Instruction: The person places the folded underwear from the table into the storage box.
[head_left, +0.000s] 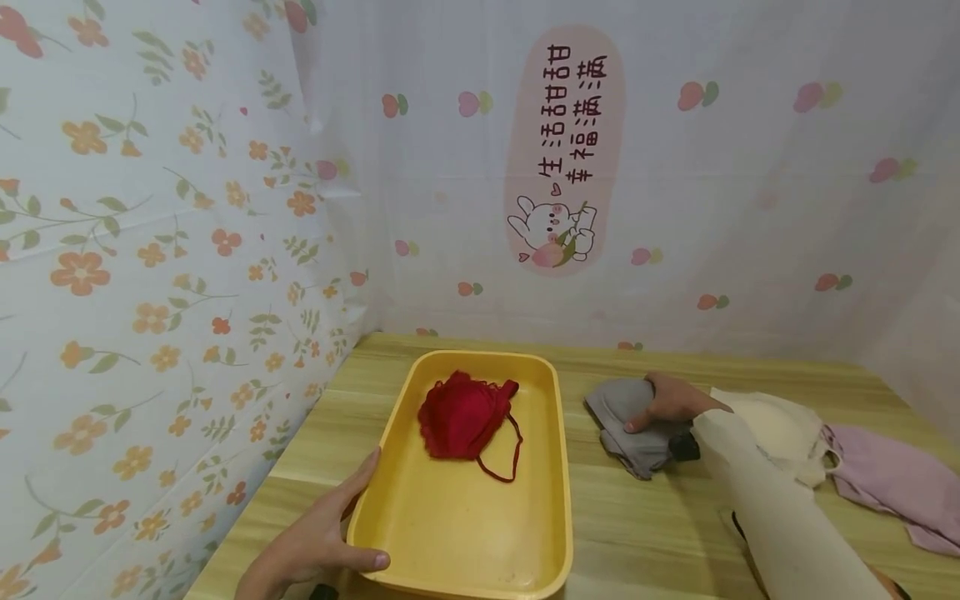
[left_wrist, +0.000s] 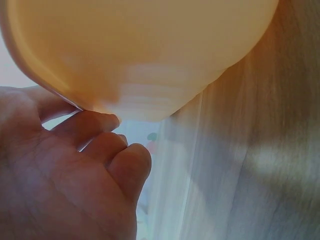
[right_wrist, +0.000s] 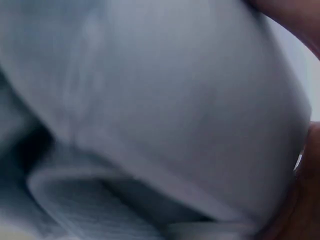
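A yellow plastic tray (head_left: 457, 533) stands on the table, with a red lace bra (head_left: 465, 421) lying at its far end, one thin strap trailing to the right. My left hand (head_left: 318, 533) holds the tray's near left corner, thumb over the rim and fingers along the outer side. In the left wrist view, the fingers (left_wrist: 131, 165) lie against the tray wall (left_wrist: 165, 45). To the right of the tray, my right hand (head_left: 671, 404) grips a folded grey bra (head_left: 626, 408) between thumb and fingers. Its grey cup (right_wrist: 190, 110) fills most of the right wrist view, blurred.
Right of the grey bra lie a cream bra (head_left: 776, 425), partly behind my right sleeve (head_left: 780, 517), and a pale purple garment (head_left: 896, 479). The wood-patterned table (head_left: 600, 542) meets a flowered curtain (head_left: 150, 292) on the left and a printed one (head_left: 450, 208) behind.
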